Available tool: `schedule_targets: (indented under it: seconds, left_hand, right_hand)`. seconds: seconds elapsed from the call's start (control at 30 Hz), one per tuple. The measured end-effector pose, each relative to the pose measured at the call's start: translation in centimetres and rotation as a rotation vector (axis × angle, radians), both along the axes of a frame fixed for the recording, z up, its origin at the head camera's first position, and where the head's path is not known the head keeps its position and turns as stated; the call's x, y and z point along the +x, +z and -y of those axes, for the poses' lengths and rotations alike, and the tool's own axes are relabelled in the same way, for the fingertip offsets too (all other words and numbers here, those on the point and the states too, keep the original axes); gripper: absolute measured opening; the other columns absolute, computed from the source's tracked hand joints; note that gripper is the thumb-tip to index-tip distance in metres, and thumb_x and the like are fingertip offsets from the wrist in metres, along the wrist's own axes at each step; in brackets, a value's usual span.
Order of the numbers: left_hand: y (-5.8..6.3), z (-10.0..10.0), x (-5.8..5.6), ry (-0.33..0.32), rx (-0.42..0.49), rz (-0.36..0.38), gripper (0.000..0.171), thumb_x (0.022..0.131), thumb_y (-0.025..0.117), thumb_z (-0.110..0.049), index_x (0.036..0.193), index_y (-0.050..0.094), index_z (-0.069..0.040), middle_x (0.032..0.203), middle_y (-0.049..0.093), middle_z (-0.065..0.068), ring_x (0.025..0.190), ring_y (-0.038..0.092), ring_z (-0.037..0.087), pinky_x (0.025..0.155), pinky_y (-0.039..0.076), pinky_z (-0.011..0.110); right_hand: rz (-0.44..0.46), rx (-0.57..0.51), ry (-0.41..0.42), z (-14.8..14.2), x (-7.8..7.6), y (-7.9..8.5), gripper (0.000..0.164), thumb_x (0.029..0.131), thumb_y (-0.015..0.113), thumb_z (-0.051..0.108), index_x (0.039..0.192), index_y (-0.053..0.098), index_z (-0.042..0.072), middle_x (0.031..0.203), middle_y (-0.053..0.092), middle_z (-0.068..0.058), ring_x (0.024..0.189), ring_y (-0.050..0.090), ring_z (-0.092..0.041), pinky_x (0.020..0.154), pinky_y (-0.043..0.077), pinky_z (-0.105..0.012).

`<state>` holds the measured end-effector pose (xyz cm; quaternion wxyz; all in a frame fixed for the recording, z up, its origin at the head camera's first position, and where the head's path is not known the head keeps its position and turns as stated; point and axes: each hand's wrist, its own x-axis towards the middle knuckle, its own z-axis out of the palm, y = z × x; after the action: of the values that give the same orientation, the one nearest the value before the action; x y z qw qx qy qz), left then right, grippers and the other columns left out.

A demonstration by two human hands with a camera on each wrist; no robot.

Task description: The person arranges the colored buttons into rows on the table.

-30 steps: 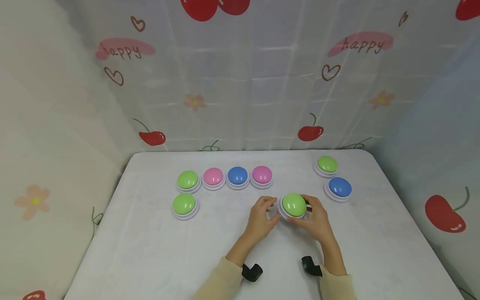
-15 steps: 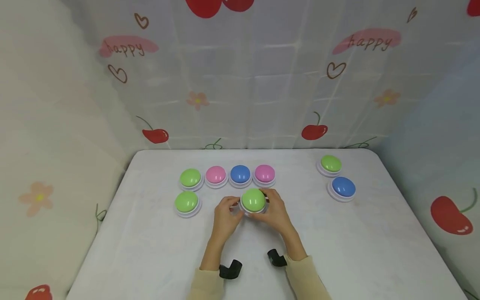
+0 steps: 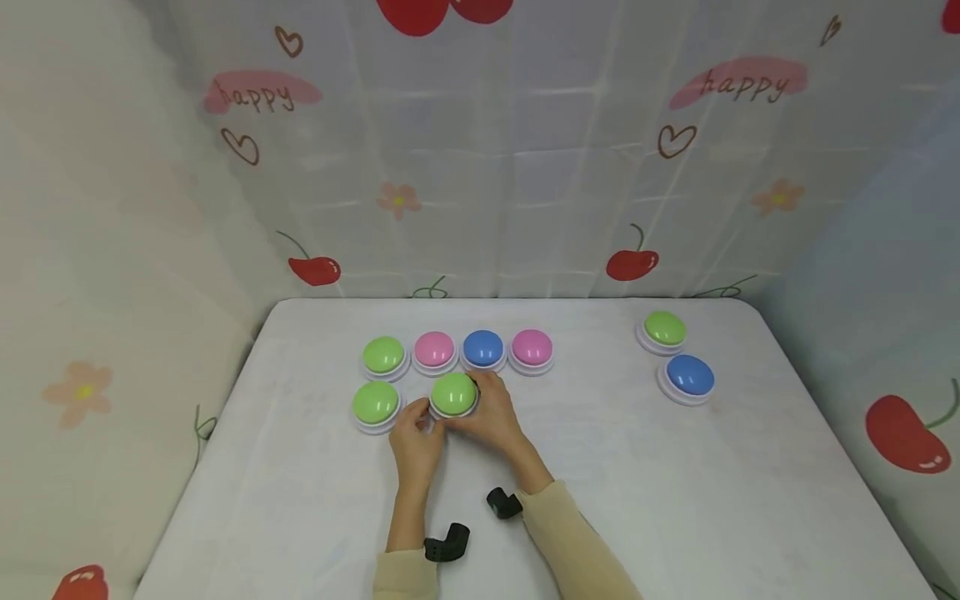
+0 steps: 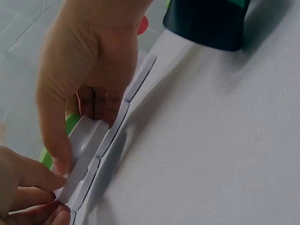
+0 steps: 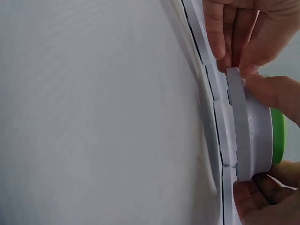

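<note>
A green push button (image 3: 453, 393) with a round white base is held between both hands, in front of the row. My right hand (image 3: 491, 417) grips its right side, thumb at the front and fingers behind. My left hand (image 3: 415, 450) pinches the near left part of the base, its fingers between this button and another green button (image 3: 376, 403). The right wrist view shows the white base (image 5: 243, 131) close over the table, with both thumbs nearly meeting on it. In the left wrist view the base (image 4: 84, 154) partly hides the green dome.
Behind stand a green button (image 3: 384, 355), a pink button (image 3: 434, 350), a blue button (image 3: 483, 348) and a pink-purple button (image 3: 532, 347) in a row. Another green button (image 3: 665, 328) and blue button (image 3: 690, 376) sit at the white table's (image 3: 712, 500) back right.
Both hands have carried the green button leftward across the table, from right of the row to beside the front left green button. The other buttons keep their places.
</note>
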<state>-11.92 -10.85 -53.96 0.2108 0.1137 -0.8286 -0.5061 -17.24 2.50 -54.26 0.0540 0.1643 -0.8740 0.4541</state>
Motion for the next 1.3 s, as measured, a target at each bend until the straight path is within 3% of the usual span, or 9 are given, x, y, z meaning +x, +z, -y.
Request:
schedule_targets:
  seconds: [0.27, 0.47, 0.8, 1.3]
  left_hand:
    - [-0.6, 0.3, 0.0, 0.127, -0.005, 0.002, 0.04, 0.07, 0.067, 0.014, 0.11, 0.067, 0.014, 0.112, 0.068, 0.027, 0.096, 0.067, 0.038, 0.08, 0.058, 0.045]
    - [-0.7, 0.3, 0.1, 0.192, -0.077, -0.017, 0.038, 0.069, 0.065, 0.012, 0.106, 0.069, 0.012, 0.108, 0.069, 0.026, 0.083, 0.067, 0.035, 0.073, 0.058, 0.045]
    - [-0.7, 0.1, 0.2, 0.224, -0.127, -0.024, 0.038, 0.07, 0.066, 0.012, 0.107, 0.068, 0.015, 0.109, 0.068, 0.029, 0.091, 0.066, 0.04, 0.074, 0.058, 0.046]
    - [-0.8, 0.1, 0.2, 0.257, -0.116, -0.021, 0.033, 0.07, 0.064, 0.013, 0.103, 0.07, 0.014, 0.099, 0.068, 0.026, 0.082, 0.068, 0.037, 0.071, 0.059, 0.044]
  right_hand:
    - [0.014, 0.022, 0.033, 1.9, -0.5, -0.4, 0.079, 0.059, 0.092, 0.029, 0.123, 0.057, -0.002, 0.118, 0.061, -0.016, 0.112, 0.056, -0.031, 0.099, 0.047, -0.047]
    - [0.026, 0.026, 0.059, 2.6, -0.5, -0.3, 0.077, 0.061, 0.09, 0.026, 0.124, 0.057, -0.003, 0.118, 0.061, -0.017, 0.112, 0.055, -0.031, 0.099, 0.047, -0.047]
    - [0.04, 0.036, 0.061, 3.0, -0.7, -0.4, 0.077, 0.061, 0.091, 0.025, 0.125, 0.057, -0.002, 0.119, 0.061, -0.016, 0.114, 0.055, -0.03, 0.101, 0.047, -0.045]
    - [0.073, 0.056, 0.05, 3.4, -0.6, -0.5, 0.076, 0.063, 0.09, 0.025, 0.127, 0.056, -0.001, 0.121, 0.059, -0.016, 0.115, 0.053, -0.03, 0.102, 0.046, -0.045]
